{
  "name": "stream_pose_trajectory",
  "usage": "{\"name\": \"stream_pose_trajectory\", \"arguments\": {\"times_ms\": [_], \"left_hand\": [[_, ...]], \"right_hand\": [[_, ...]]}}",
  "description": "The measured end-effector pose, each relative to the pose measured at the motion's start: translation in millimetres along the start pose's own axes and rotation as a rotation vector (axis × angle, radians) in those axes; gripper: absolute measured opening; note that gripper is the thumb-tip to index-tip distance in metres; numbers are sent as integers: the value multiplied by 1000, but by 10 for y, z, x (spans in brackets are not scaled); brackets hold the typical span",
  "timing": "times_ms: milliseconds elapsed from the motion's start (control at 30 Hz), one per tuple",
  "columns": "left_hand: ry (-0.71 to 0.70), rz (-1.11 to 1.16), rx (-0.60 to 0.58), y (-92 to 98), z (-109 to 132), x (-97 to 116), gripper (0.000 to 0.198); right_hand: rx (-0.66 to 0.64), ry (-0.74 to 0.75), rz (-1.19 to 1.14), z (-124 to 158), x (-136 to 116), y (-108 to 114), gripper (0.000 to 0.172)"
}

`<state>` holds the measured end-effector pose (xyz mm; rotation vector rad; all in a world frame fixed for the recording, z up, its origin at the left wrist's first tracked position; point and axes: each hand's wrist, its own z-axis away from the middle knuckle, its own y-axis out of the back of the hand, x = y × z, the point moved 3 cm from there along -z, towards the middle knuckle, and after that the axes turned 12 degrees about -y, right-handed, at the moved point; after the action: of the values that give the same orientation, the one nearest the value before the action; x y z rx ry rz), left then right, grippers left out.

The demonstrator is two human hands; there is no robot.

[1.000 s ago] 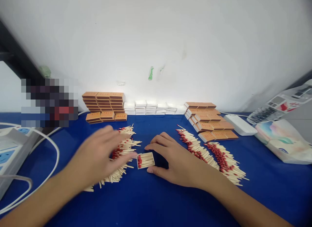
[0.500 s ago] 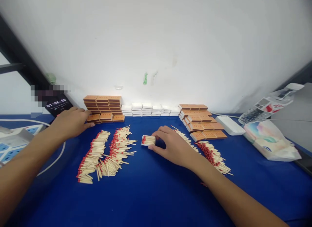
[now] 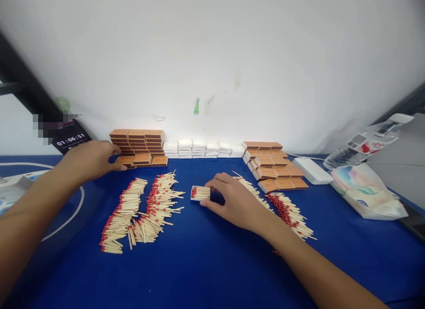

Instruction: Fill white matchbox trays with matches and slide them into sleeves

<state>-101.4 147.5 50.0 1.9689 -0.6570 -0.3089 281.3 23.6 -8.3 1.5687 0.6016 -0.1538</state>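
My right hand point(image 3: 230, 199) is closed on a small open tray of red-tipped matches point(image 3: 200, 193), which rests on the blue cloth. My left hand point(image 3: 90, 159) reaches to the far left and its fingers close on an orange matchbox sleeve point(image 3: 123, 160) at the foot of the left stack of sleeves point(image 3: 137, 143). Two heaps of loose matches point(image 3: 141, 209) lie between my hands. More loose matches point(image 3: 282, 208) lie behind my right wrist.
White inner trays point(image 3: 199, 148) line the wall at the back. Another pile of orange sleeves point(image 3: 274, 165) sits back right, beside a white box point(image 3: 312, 170) and a plastic bag point(image 3: 368, 191). A timer display point(image 3: 70, 138) and a power strip with white cable point(image 3: 13, 187) are at left.
My left hand has left the match heap and gone to the orange sleeves at back left. My right hand slid the filled tray away from me. The camera tilted, so the table looks farther.
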Motion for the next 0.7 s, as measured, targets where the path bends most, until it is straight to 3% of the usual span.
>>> {"name": "stream_pose_trajectory", "arguments": {"times_ms": [133, 433, 500, 600, 700], "left_hand": [[-20, -84, -179, -125, 8, -7, 44], [-24, -92, -256, -40, 87, 144, 40], [-36, -79, -245, -14, 145, 270, 35], [-67, 99, -93, -16, 267, 598, 40], [-149, 300, -104, -131, 388, 1025, 28]], "right_hand": [[12, 2, -13, -2, 16, -2, 27], [84, -29, -136, -27, 60, 45, 24], [76, -71, -226, -37, 78, 50, 26], [55, -129, -415, -40, 78, 46, 32], [62, -160, -552, -27, 41, 29, 35]]}}
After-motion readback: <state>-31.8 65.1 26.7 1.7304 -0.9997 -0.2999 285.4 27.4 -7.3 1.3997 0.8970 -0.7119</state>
